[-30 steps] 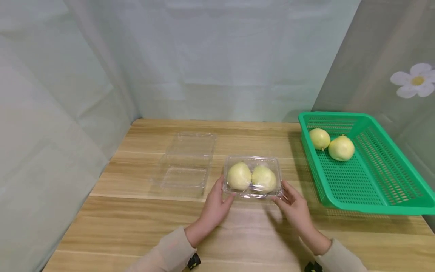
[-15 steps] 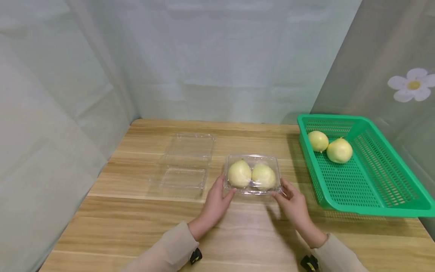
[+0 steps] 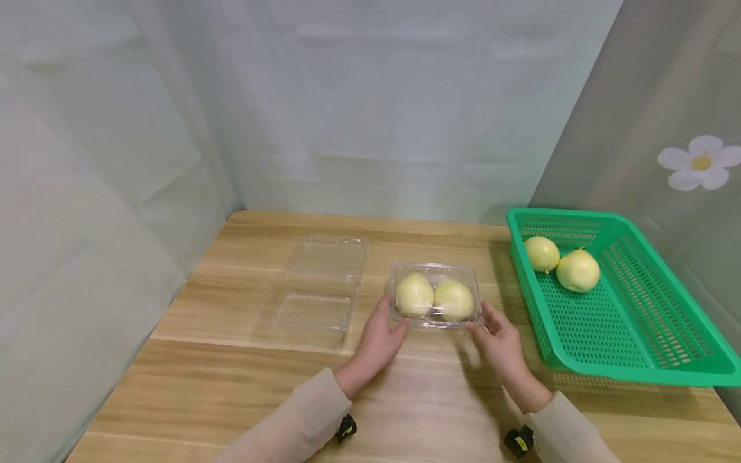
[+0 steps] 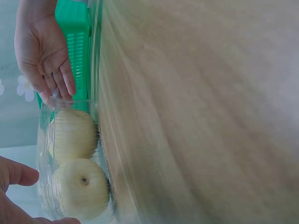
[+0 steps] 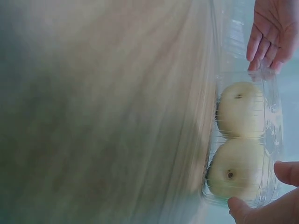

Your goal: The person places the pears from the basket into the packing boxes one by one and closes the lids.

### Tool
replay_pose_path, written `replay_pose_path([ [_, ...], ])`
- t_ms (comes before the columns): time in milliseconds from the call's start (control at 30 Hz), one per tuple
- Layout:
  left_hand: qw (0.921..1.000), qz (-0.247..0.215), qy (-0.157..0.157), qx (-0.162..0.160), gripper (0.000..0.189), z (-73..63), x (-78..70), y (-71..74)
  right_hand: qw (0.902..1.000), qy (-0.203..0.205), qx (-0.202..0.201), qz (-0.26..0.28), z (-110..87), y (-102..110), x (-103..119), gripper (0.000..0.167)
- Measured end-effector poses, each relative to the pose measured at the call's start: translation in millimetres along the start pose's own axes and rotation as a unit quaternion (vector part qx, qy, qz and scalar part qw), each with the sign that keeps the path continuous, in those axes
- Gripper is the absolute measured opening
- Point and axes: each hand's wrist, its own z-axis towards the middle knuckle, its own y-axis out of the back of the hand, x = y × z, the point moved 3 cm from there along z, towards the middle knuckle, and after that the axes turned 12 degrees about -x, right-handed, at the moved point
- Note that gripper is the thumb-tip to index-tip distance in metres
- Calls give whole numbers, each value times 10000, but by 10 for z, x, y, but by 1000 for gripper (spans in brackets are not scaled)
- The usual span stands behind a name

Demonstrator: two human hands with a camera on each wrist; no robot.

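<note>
A clear plastic clamshell box (image 3: 436, 267), lid closed, has two pale yellow pears (image 3: 414, 295) side by side inside. My left hand (image 3: 379, 342) grips its left front corner, thumb at the front rim and fingers along the end. At the opposite corner, my right hand (image 3: 501, 344) holds the box the same way. Both wrist views show the box low over the wood surface, with a pear (image 4: 83, 186) seen through the ribbed wall in the left one. In the right wrist view, the right thumb and a finger (image 5: 240, 210) press at the near end.
To the left, a second clear clamshell box (image 3: 315, 313) lies open, its lid folded back. A green plastic basket (image 3: 625, 328) stands at the right with two more pears (image 3: 577, 271). Pale cloth (image 3: 382, 128) hangs behind the wooden table (image 3: 231, 386).
Both hands have carried the filled box slightly toward the back of the table and a little right. The head view has tilted slightly up. The open box and basket stay in place.
</note>
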Motion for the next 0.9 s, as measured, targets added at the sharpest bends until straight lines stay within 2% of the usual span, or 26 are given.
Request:
replay_pose_path([
  [300, 9999, -170, -26, -11, 67, 133, -7, -80, 9998, 11, -27, -192, 143, -26, 30, 61],
  [600, 9999, -18, 148, -16, 72, 259, -21, -163, 9998, -61, -110, 135, 247, -32, 55, 63],
  [900, 9996, 134, 217, 73, 75, 333, -15, -212, 9998, -122, -126, 128, 321, -43, 54, 65],
])
